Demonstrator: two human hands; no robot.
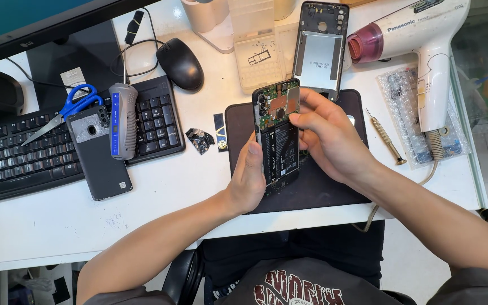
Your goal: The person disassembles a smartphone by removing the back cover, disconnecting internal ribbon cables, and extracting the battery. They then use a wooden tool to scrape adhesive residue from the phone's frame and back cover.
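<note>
Left hand (249, 178): clamped on the opened phone's (278, 135) left edge.
Right hand (326, 138): fingers closed on its upper right edge.
Phone: upright above the dark mat (317, 181).
Screwdriver (386, 137): three o'clock.
Phone frame (320, 45): twelve o'clock.

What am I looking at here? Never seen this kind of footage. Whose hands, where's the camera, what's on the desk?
One picture, from a camera worn on a person's head, looking down at their own two bare hands over a white desk. The left hand and right hand together hold an opened phone, its circuit board and battery exposed, above a dark mat. A separated phone frame lies behind it. To the right: a small screwdriver and a white hair dryer. To the left: a keyboard with blue-handled scissors on it, another phone face down, and a mouse.
</note>
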